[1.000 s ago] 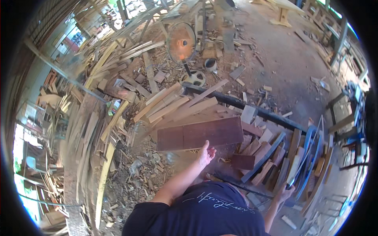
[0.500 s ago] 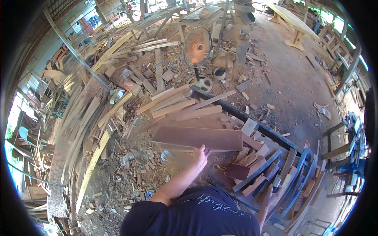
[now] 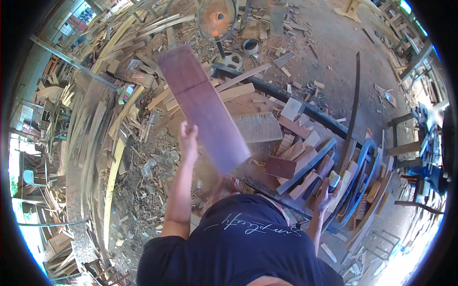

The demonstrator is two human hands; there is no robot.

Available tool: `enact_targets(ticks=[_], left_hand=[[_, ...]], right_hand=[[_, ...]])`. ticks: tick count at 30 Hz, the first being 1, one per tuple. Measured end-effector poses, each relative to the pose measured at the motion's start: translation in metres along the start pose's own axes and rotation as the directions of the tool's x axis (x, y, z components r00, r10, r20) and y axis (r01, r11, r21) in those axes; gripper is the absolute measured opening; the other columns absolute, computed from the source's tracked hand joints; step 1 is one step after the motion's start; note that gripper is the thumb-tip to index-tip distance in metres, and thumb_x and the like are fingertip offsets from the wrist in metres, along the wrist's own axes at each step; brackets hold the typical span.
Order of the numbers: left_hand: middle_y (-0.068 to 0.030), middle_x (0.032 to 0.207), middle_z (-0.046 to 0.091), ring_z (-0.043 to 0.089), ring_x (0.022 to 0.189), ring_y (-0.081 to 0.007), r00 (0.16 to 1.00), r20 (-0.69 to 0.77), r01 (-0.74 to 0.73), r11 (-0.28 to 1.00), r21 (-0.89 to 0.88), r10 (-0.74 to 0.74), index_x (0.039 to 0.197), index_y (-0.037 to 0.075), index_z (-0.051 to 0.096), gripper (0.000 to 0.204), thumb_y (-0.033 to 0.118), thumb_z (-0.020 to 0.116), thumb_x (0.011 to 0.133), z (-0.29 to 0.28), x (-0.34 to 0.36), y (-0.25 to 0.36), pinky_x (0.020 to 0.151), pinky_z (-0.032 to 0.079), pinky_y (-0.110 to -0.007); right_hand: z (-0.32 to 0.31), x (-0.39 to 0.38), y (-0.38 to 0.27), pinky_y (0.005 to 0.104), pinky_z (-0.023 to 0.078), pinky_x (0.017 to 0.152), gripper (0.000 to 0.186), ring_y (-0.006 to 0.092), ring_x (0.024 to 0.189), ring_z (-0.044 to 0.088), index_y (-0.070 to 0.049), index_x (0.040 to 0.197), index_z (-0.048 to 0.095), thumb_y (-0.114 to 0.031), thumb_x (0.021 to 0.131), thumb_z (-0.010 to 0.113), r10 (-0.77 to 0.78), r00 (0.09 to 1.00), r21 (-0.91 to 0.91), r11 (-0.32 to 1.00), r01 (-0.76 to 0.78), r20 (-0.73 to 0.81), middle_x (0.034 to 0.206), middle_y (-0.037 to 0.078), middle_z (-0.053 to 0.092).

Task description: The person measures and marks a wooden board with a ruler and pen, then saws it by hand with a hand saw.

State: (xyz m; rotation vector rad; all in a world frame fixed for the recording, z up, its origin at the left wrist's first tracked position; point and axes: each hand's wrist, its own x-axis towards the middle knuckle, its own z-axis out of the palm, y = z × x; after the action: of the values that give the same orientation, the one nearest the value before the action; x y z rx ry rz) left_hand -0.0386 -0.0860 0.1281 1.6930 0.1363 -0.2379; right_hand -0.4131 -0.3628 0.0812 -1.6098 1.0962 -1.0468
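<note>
My left hand [image 3: 188, 143], left of centre, grips a long reddish-brown board [image 3: 200, 105] by its left edge and holds it up at a slant, slightly blurred. A pale rough board [image 3: 257, 127] lies on the wood pile behind it. My right hand [image 3: 327, 195], at lower right, is closed on a small silver-and-black tool [image 3: 334, 181], apparently a tape measure. A long dark thin strip [image 3: 356, 86] rises above it; I cannot tell whether they join. Short offcuts [image 3: 296, 152] and blue curved pieces [image 3: 367, 157] lie around that hand.
A standing fan [image 3: 217, 19] and a metal bucket [image 3: 250, 46] stand beyond a black beam [image 3: 262, 83]. Long planks [image 3: 95, 157] are heaped at left, scraps litter the ground, a wooden table [image 3: 348, 12] is at top right, and dark frames [image 3: 403, 148] stand at right.
My left hand has taken hold of the reddish-brown board and swung it up and left, uncovering the pale board. A long dark strip now stands out above my right hand.
</note>
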Motion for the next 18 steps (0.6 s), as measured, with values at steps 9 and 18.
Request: enact_targets(ticks=[9, 18], left_hand=[[-0.0108, 0.083, 0.068, 0.064, 0.081, -0.0203, 0.881, 0.016, -0.393, 0.712, 0.582, 0.473, 0.099, 0.003, 0.068, 0.031, 0.031, 0.057, 0.098, -0.014, 0.073, 0.002, 0.073, 0.047, -0.035], [-0.0130, 0.078, 0.070, 0.068, 0.080, -0.0335, 0.789, 0.586, -0.596, 0.462, 0.657, 0.183, 0.092, 0.011, 0.073, 0.038, 0.045, 0.057, 0.093, 0.054, 0.124, -0.052, 0.071, 0.050, -0.045]], right_hand=[[0.013, -0.004, -0.027, 0.0221, 0.044, 0.060, 0.017, 0.0060, 0.068, 0.054, -0.005, 0.106, 0.058, -0.014, 0.093, 0.064, 0.034, 0.999, 0.164, 0.986, -0.037, 0.020, 0.081, 0.000, 0.059], [0.027, -0.070, -0.035, 0.0233, 0.045, 0.054, 0.023, 0.0068, 0.064, 0.057, -0.004, 0.105, 0.056, -0.021, 0.094, 0.066, 0.136, 0.982, 0.007, 0.990, -0.138, 0.129, 0.076, 0.002, 0.061]])
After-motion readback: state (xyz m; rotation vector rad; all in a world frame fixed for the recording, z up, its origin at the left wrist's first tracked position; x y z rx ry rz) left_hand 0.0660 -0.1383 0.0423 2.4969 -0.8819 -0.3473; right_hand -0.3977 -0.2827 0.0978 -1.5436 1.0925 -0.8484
